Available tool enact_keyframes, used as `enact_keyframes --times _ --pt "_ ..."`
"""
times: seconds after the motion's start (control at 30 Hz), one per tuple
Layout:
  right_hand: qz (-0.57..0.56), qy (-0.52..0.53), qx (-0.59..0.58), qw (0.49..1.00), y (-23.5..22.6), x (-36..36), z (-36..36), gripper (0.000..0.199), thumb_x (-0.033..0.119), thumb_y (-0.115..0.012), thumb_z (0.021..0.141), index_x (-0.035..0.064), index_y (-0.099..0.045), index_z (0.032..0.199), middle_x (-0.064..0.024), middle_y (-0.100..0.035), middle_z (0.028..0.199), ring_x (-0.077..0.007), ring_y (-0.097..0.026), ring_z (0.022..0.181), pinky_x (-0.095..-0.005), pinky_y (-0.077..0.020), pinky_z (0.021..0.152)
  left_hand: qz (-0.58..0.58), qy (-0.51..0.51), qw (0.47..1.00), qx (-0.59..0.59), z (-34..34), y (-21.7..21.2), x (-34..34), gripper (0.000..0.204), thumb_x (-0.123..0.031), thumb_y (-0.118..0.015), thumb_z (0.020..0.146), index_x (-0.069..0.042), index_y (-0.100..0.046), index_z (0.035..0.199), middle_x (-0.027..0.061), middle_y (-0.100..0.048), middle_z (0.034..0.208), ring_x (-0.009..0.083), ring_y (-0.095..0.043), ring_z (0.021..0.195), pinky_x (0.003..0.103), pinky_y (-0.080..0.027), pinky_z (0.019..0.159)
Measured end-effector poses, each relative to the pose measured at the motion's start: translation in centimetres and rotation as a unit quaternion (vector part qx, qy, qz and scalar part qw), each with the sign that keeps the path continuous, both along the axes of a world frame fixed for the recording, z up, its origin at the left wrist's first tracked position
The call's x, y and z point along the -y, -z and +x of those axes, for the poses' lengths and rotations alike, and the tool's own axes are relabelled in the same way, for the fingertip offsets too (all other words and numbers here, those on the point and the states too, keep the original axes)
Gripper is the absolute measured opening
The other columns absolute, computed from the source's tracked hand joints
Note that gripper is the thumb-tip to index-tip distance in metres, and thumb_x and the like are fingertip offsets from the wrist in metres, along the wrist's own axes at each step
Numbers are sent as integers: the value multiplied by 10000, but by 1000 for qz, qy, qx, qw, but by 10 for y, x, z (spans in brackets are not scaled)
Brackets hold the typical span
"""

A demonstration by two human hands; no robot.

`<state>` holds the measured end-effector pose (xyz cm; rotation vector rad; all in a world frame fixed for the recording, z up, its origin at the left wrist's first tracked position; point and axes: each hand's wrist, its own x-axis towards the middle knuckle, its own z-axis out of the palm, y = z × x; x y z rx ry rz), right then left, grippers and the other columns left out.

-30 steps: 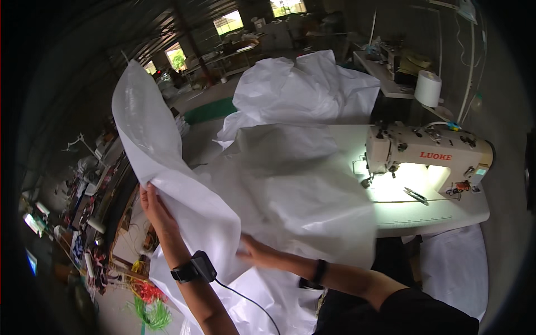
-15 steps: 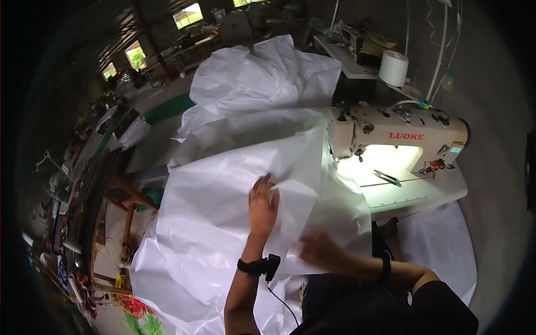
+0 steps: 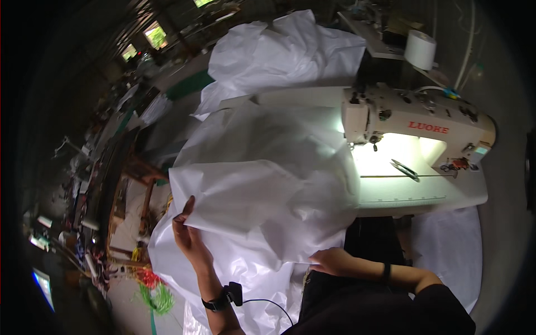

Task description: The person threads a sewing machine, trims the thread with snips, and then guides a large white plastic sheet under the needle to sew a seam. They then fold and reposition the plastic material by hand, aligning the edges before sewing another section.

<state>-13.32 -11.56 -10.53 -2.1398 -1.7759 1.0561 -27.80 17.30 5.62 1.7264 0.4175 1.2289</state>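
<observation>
Left hand pinching the near-left edge of a large white fabric sheet, thumb on top, fingers under the fold. Right hand pressed against the sheet's lower edge, close to the body. Sheet draped over the front of the white counter, reaching up to the cream sewing machine, its lamp lit over the needle plate. More white fabric heaped behind the machine. White roll upright on a farther table. Black watch on the left wrist, dark band on the right.
</observation>
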Motion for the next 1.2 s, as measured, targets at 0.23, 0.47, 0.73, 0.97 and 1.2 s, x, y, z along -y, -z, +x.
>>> enact_keyframes --times 0.23,0.47,0.73,0.97,1.2 --pt "342 276 -543 716 -57 -19 47 544 381 -583 993 18 -445 1373 -92 -530 1334 -173 -508 1212 -365 -439 1000 195 243 873 -375 52 -10 75 539 39 -616 873 -58 -493 1389 136 -440 1508 274 -445 1372 357 -403 1070" --pt "328 283 -406 805 -72 -26 37 317 57 -554 974 50 -558 1292 -79 -687 894 -157 -636 741 -329 -536 710 281 176 860 -387 186 -28 17 392 -288 -576 980 -39 -599 1282 160 -653 1249 296 -629 1134 339 -473 940" --pt "427 258 -221 838 -65 -13 44 417 67 -579 942 137 -571 1353 -127 -676 933 -231 -648 783 -332 -520 741 248 391 573 -677 246 3 22 562 -556 -534 924 -27 -682 1044 157 -697 959 255 -659 861 355 -496 805" --pt "446 348 -245 787 -53 -14 30 248 73 -644 921 -6 -650 1156 -156 -673 993 -258 -661 872 -323 -517 782 153 408 626 -647 217 16 15 610 -590 -506 944 -47 -674 1165 152 -690 1096 243 -631 1033 348 -451 943" --pt "507 277 -237 781 -77 -9 25 277 -17 -636 866 15 -660 1140 -122 -660 946 -263 -647 840 -351 -523 772 68 408 462 -785 200 9 13 673 -641 -441 948 -58 -661 1202 145 -693 1104 246 -626 1065 360 -428 982"
